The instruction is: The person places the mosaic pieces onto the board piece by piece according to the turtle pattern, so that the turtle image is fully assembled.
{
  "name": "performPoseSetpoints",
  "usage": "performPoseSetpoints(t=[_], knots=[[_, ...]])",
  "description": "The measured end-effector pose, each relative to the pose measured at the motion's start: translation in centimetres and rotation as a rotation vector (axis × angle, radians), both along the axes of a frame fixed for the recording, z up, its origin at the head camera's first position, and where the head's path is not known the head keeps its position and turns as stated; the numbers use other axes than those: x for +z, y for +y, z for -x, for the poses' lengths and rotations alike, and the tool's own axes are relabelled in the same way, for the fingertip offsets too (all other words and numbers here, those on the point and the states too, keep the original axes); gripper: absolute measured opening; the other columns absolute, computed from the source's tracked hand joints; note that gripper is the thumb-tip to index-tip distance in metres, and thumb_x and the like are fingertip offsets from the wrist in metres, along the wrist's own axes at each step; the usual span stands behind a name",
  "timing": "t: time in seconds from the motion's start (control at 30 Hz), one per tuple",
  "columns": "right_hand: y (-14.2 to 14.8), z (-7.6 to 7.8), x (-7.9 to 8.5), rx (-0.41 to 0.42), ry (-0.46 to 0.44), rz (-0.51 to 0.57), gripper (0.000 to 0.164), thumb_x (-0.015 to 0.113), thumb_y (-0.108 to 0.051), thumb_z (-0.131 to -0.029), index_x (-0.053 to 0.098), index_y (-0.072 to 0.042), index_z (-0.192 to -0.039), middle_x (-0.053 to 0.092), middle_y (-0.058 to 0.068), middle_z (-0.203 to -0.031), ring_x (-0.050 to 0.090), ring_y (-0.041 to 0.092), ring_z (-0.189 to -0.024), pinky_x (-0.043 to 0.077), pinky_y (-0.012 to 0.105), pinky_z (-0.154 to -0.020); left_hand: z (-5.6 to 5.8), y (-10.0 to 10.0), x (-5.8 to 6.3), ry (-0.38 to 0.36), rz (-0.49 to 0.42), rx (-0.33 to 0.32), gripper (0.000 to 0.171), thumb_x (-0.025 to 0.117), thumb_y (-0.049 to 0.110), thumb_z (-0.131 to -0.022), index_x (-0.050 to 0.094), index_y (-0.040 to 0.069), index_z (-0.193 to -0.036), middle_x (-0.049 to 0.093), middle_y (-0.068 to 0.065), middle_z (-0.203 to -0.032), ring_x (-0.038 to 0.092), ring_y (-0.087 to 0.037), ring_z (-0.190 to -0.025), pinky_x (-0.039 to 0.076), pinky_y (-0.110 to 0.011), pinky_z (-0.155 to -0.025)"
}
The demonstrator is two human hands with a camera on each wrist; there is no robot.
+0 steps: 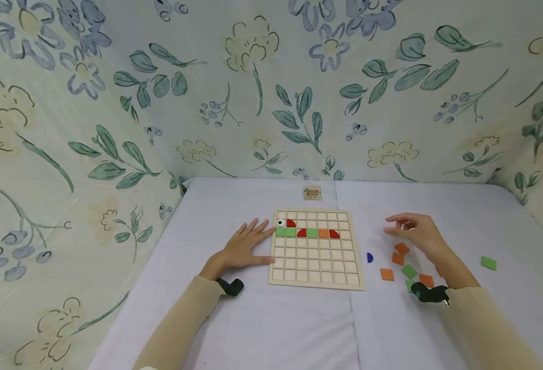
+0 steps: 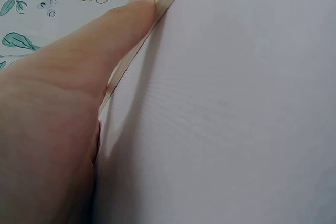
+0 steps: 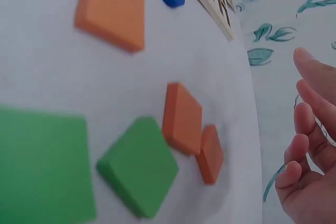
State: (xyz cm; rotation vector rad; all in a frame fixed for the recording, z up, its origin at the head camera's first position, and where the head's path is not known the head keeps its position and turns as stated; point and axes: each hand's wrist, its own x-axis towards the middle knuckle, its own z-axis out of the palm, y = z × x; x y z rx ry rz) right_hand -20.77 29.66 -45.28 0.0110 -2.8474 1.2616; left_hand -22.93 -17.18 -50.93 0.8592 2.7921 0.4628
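My left hand [image 1: 245,246] lies flat with spread fingers at the left side of a wooden grid board [image 1: 315,264], its thumb touching the edge. In the board's upper rows sit a round eye piece [image 1: 281,222], green squares [image 1: 291,232], an orange square [image 1: 323,233] and red quarter-round pieces [image 1: 334,234]. Right of the board, my right hand [image 1: 417,232] hovers with loosely bent fingers, nothing visible between them. Below it lie orange squares [image 3: 182,119] and green squares [image 3: 139,166], some partly hidden by the right arm. A blue half-round piece [image 1: 369,258] lies between board and squares.
A small patterned card [image 1: 312,192] lies behind the board. One green piece [image 1: 488,262] sits apart at the far right. White cloth [image 1: 276,329] covers the table, and a floral curtain [image 1: 253,103] rises behind and at the sides.
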Motion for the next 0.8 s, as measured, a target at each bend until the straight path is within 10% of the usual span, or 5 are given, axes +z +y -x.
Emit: performPoseSetpoints(t=[0.8], knots=[[9.9,-4.9,-2.7,-0.233,-0.114,-0.066,0.065,0.067,-0.047,-0.094,0.060,0.007,-0.129,0.055,0.016,-0.106,0.043,0.028,-0.093,0.040,0.028,-0.062,-0.1,0.0,-0.2,0.014,0.005,-0.007,0.093,0.051,0.078,-0.085,0.017,0.034,-0.160,0.007,0.004,-0.167,-0.004,-0.024,-0.152,-0.003,-0.048,-0.121]])
